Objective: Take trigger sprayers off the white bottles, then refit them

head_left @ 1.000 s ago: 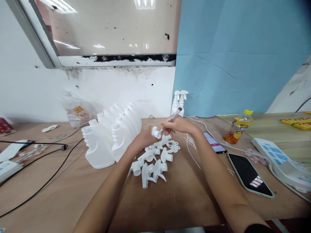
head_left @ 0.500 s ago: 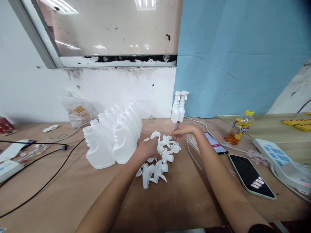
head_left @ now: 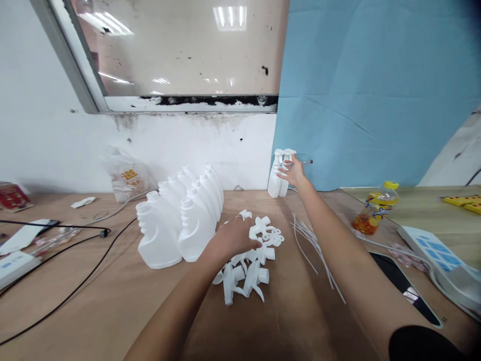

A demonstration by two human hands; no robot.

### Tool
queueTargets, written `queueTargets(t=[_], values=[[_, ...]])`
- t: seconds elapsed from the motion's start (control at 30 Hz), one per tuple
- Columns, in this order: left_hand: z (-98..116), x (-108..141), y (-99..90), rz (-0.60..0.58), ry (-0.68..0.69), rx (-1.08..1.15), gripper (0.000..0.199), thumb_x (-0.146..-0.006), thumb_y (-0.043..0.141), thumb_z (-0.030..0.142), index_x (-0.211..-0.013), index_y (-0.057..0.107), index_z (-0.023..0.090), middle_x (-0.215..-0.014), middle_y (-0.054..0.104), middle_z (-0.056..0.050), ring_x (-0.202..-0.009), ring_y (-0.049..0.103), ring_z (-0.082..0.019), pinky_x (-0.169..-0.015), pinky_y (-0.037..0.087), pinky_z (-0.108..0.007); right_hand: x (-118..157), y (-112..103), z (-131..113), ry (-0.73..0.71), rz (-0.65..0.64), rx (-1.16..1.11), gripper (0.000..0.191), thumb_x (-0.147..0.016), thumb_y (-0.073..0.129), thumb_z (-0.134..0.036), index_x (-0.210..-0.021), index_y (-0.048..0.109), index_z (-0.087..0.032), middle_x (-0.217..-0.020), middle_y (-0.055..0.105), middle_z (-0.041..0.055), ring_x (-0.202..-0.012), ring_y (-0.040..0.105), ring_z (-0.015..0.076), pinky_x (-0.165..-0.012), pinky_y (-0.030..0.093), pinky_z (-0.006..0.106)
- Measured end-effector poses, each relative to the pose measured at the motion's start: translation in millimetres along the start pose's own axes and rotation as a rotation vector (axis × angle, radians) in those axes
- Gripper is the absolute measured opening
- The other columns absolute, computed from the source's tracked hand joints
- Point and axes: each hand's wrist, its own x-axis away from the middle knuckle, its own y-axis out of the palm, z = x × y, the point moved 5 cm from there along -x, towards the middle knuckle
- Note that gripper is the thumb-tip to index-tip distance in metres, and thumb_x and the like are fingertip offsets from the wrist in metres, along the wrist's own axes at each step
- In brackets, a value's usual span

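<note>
Right hand point(head_left: 295, 173): pen point(head_left: 306, 161) held crosswise, fingers spread at sprayer-topped bottles point(head_left: 275, 184); cannot tell whether fingertips press on them. Those two bottles upright, side by side, near blue sheet point(head_left: 349, 90).

Left hand point(head_left: 236, 234): palm down over white trigger heads point(head_left: 253, 281), fingers partly hidden; cannot tell if pinching one. Trigger heads in loose pile on brown table surface point(head_left: 93, 311). White rings point(head_left: 277, 237) at pile's right edge. Thin white tubes point(head_left: 319, 245) lie farther right. Capless white bottles point(head_left: 161, 238) upright in two rows, left of pile.
</note>
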Motion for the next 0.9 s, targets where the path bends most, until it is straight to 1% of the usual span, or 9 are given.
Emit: queueTargets(t=[0.13,0.23,0.4,0.5,0.57,0.63,0.73,0.8,0.9], values=[[0.6,2.1,-11.6,0.054,0.009,0.067,0.044,-0.08,0.06,0.054,-0.112,0.058,0.024,-0.114,0.062,-0.011,-0.1,0.063,-0.032,-0.08,0.048,-0.04,-12.6,10.1,-13.3,0.014,-0.1,-0.096,0.047,-0.092,0.018,-0.062,-0.088,0.044,-0.023,-0.108,0.058,0.0129,-0.105,0.06,0.0222,-0.083,0.054,0.037],[-1.9,-4.4,-15.1,0.139,0.016,0.137,0.042,-0.083,0.058,0.052,-0.113,0.057,0.022,-0.118,0.06,-0.012,-0.1,0.062,-0.03,-0.081,0.048,-0.04,9.9,21.8,-24.0,-0.067,-0.268,-0.237,0.044,-0.089,0.031,-0.064,-0.088,0.048,-0.023,-0.111,0.061,0.0132,-0.111,0.06,0.0239,-0.09,0.052,0.041],[2.6,-15.8,-19.0,0.402,0.08,0.415,0.066,-0.086,0.055,0.056,-0.14,0.039,0.022,-0.143,0.047,-0.015,-0.121,0.052,-0.031,-0.091,0.047,-0.041,118.7,52.2,-55.0,-0.298,-0.595,-0.294,0.05,-0.084,0.047,-0.068,-0.105,0.057,-0.024,-0.123,0.064,0.0108,-0.12,0.057,0.0275,-0.094,0.051,0.046],[11.3,-11.9,-28.2,0.537,0.15,0.643,0.079,-0.084,0.06,0.056,-0.148,0.026,0.024,-0.153,0.035,-0.015,-0.128,0.048,-0.031,-0.094,0.046,-0.039,189.0,71.2,-70.0,-0.333,-0.628,-0.182,0.061,-0.085,0.04,-0.076,-0.113,0.059,-0.025,-0.118,0.067,0.0111,-0.111,0.063,0.0293,-0.084,0.055,0.047],[14.8,-7.1,-35.4,0.58,0.167,0.755,0.077,-0.082,0.066,0.049,-0.145,0.03,0.024,-0.147,0.044,-0.014,-0.124,0.052,-0.028,-0.095,0.046,-0.038,220.8,80.4,-75.0,-0.332,-0.652,-0.119,0.069,-0.085,0.034,-0.08,-0.119,0.057,-0.024,-0.108,0.071,0.0116,-0.096,0.069,0.0284,-0.075,0.056,0.044],[15.7,-3.8,-40.6,0.585,0.161,0.822,0.067,-0.08,0.069,0.041,-0.138,0.041,0.022,-0.132,0.057,-0.012,-0.114,0.058,-0.026,-0.093,0.047,-0.037,234.3,81.1,-76.4,-0.359,-0.618,-0.066,0.076,-0.084,0.025,-0.083,-0.122,0.055,-0.024,-0.092,0.073,0.009,-0.073,0.07,0.0244,-0.063,0.055,0.038],[12.7,-4.3,-41.1,0.537,0.115,0.935,0.062,-0.076,0.073,0.037,-0.129,0.046,0.021,-0.113,0.065,-0.009,-0.095,0.065,-0.022,-0.081,0.051,-0.033,227.7,57.5,-79.7,-0.547,-0.257,-0.038,0.071,-0.086,0.024,-0.082,-0.109,0.058,-0.024,-0.061,0.063,0.0003,-0.04,0.053,0.0139,-0.043,0.042,0.028],[11.5,-6.3,-38.6,0.495,0.101,1.04,0.062,-0.074,0.074,0.038,-0.126,0.044,0.021,-0.107,0.067,-0.008,-0.086,0.065,-0.019,-0.074,0.052,-0.031,221.3,42.6,-80.4,-0.66,-0.06,0.019,0.059,-0.086,0.038,-0.077,-0.091,0.059,-0.022,-0.054,0.055,-0.0016,-0.037,0.046,0.0114,-0.039,0.036,0.026],[14.9,-7.4,-35.8,0.447,0.132,1.118,0.056,-0.075,0.074,0.041,-0.119,0.046,0.02,-0.104,0.067,-0.008,-0.084,0.065,-0.018,-0.073,0.052,-0.032,213.5,48.8,-73.9,-0.619,-0.192,0.193,0.046,-0.078,0.065,-0.066,-0.08,0.06,-0.02,-0.069,0.063,0.0036,-0.056,0.057,0.0149,-0.046,0.044,0.026]])
